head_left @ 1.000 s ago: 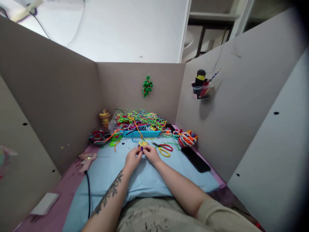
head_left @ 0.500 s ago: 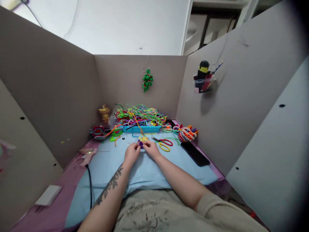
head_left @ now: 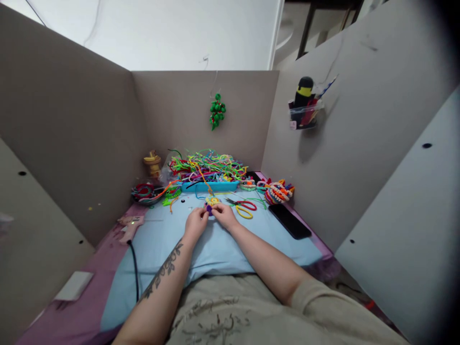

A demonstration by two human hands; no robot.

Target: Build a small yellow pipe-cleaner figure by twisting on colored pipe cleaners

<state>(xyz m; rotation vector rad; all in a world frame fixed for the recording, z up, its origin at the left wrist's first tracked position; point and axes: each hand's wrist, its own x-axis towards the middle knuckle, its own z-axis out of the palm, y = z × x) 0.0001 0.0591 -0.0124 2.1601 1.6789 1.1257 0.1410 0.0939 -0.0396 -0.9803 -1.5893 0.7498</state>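
Between the fingertips of both hands is a small round purple piece [head_left: 209, 209], too small to make out in detail. My left hand [head_left: 196, 223] pinches its left side and my right hand [head_left: 224, 217] pinches its right side. Just beyond them lies a small yellow coiled piece [head_left: 212, 201] on the light blue cloth [head_left: 226, 249], close to the fingertips. Scissors [head_left: 244, 207] with one red and one yellow handle rest to the right of my right hand, their blades apart.
A blue tray [head_left: 210, 187] heaped with colourful strands [head_left: 208, 165] stands at the back. A pink glue gun [head_left: 131, 227] with a black cord lies left; a black phone [head_left: 289, 221] and an orange-and-white woven piece [head_left: 278, 192] lie right. Grey panels [head_left: 204, 96] enclose three sides.
The view has tilted slightly, so the background sits higher in the frame. My hands keep pinching the purple piece, which now shows a rounder face between the fingers.
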